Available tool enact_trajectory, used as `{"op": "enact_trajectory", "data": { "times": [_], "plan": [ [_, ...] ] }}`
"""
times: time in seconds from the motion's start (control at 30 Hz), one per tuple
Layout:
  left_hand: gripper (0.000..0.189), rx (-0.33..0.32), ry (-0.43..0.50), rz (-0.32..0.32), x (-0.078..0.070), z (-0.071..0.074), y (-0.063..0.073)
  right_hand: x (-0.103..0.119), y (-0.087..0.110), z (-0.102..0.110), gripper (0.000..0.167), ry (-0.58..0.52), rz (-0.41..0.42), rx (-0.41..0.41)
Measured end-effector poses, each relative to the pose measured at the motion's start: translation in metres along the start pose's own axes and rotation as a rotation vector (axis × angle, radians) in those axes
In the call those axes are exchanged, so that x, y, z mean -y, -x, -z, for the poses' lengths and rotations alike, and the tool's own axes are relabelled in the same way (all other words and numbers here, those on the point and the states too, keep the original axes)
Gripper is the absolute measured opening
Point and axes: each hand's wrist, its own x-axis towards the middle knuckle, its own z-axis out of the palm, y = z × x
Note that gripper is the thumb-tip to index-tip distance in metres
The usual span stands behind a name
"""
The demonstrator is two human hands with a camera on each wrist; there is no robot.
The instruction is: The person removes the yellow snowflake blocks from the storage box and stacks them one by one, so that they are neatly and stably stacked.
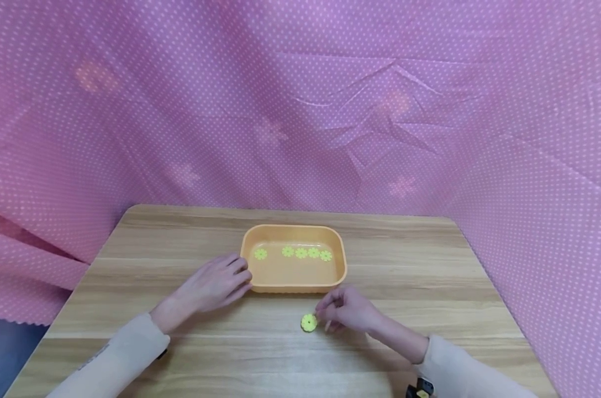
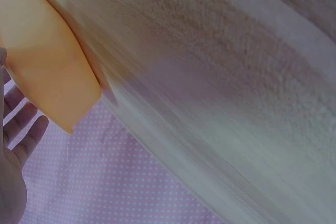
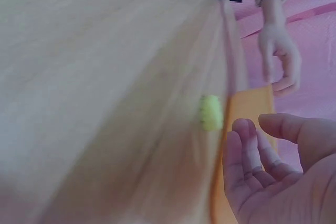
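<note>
Right grip parted, thumb off fingertips, just beside yellow flower stack on table; left grip at tray rim, can't tell whether pinching; five flowers inside

A pinkish cloth with white dots hangs behind a wooden table. On the table stands an orange tray; inside, one yellow flower lies toward the left and four flowers form a row toward the right. The left hand rests against the tray's near left corner. The right hand is just beside another yellow flower in front of the tray.
</note>
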Motion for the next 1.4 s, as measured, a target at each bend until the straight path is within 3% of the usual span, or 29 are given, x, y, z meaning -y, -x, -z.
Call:
{"op": "enact_trajectory", "data": {
  "times": [0.27,0.5,0.8,1.4],
  "plan": [
    [0.017,-0.018,0.003,0.004,-0.005,0.000,0.001,0.028,-0.001,0.011,0.018,0.048,0.100,0.018],
    [0.017,-0.001,0.003,0.017,-0.007,-0.001,0.001,0.046,-0.015,0.014,0.021,0.059,0.089,0.002],
    [0.017,0.000,0.003,0.022,-0.005,-0.003,0.000,0.066,-0.048,0.018,0.026,0.026,0.131,0.051],
    [0.018,-0.006,-0.008,0.015,-0.003,-0.002,-0.002,0.075,-0.125,0.002,0.022,0.074,0.119,-0.047]
  ]
}}
